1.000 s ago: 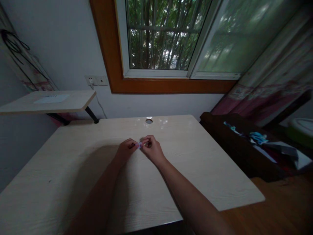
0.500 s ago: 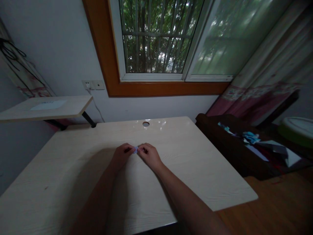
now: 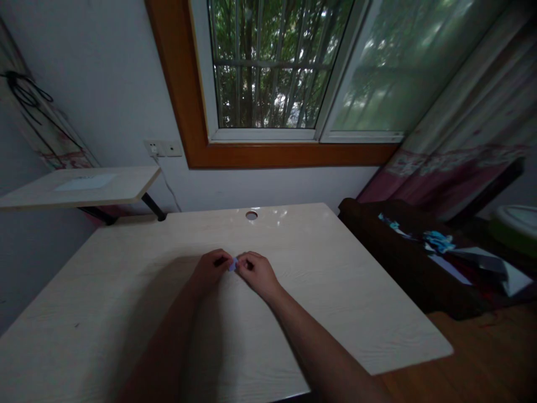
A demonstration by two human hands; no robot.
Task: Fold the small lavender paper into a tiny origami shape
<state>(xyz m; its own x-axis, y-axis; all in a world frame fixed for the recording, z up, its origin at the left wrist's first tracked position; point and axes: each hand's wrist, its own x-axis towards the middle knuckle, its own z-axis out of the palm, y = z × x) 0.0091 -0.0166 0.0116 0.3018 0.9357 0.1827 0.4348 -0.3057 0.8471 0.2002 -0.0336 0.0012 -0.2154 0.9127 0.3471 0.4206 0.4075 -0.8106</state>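
Observation:
My left hand (image 3: 212, 268) and my right hand (image 3: 257, 272) meet over the middle of a pale wooden desk (image 3: 126, 280). Both are closed in a pinch on a tiny light-purple piece, maybe folded paper (image 3: 232, 264), held between the fingertips just above the desk top. Most of the piece is hidden by my fingers. My forearms stretch in from the bottom edge of the view.
A round cable hole (image 3: 251, 215) sits near the desk's far edge. A raised shelf (image 3: 79, 184) stands at the left, wall sockets (image 3: 163, 148) behind it. A dark wooden bench with blue and white clutter (image 3: 444, 246) stands to the right, under a barred window (image 3: 268, 67).
The hands stay pinched together on the small purple piece, with only slight finger shifts. The camera has tilted a little, so the scene sits slightly lower in view.

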